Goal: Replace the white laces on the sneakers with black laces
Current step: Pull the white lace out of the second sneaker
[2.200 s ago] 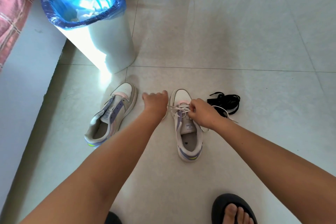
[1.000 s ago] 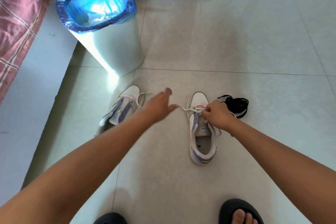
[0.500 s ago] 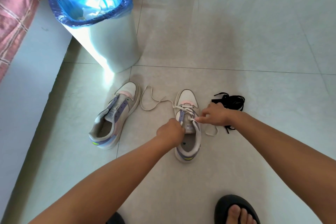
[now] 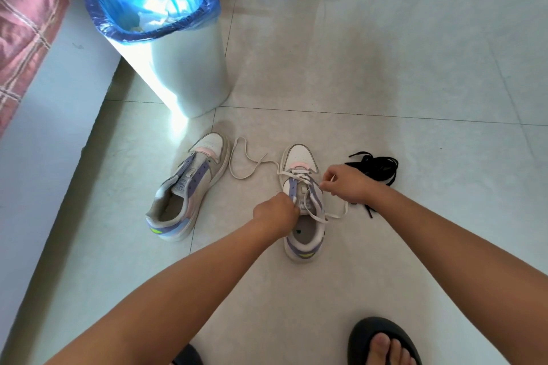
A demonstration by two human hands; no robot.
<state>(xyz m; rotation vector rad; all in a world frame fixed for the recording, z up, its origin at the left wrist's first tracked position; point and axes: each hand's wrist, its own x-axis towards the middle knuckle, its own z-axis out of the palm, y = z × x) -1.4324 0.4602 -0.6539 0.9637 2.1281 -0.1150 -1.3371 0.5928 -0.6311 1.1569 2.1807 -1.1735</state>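
**Unlacing the second sneaker: white lace partly out**

Pulling at both sides of the right-hand sneaker, the hands work the white lace loose. The left hand is closed at the shoe's left eyelet row, pinching lace there. The right hand pinches a strand just right of the tongue, apparently to draw it through while the other hand steadies the shoe. The freed end trails in a loop on the floor beyond the left hand.

The other sneaker, left of the left hand, shows no lace, so I judge it already stripped. The black laces lie bundled just beyond the right hand, within reach for relacing.

A tongue label is visible on each shoe; the print is too small to read.
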